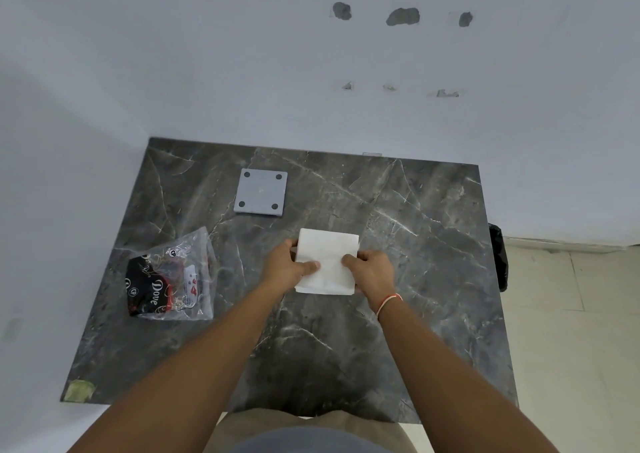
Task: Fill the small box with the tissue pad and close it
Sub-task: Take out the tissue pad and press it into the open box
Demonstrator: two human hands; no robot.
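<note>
Both forearms reach up from the bottom of the view and meet over the middle of the dark marble-patterned bench (pixel 398 331), the right wrist wearing a thin orange-and-white thread band (pixel 388 303). Left hand (pixel 284 264) grips the left edge of the white tissue pad (pixel 329 250), its thumb laid flat across the top face and the fingers curled under the side; right hand (pixel 370 269) does the same on the right edge, thumb pressing the top and the fingers tucked beneath. So each hand pinches the pad between thumb and fingers, and whether it is lifted or resting on the bench I cannot tell. The pad looks like a folded, soft rectangle with a crease running down its middle. Beyond it, toward the far left of the bench and well apart from the hands, lies a flat grey square piece (pixel 261 192) with four dark dots at its corners, probably the small box or its lid, though I cannot tell which. At the left sits a clear plastic bag (pixel 172 279) holding a black Dove-printed packet. The step in hand seems to be readying the pad; next it probably needs carrying to the grey piece, which must be opened before the pad goes in.
</note>
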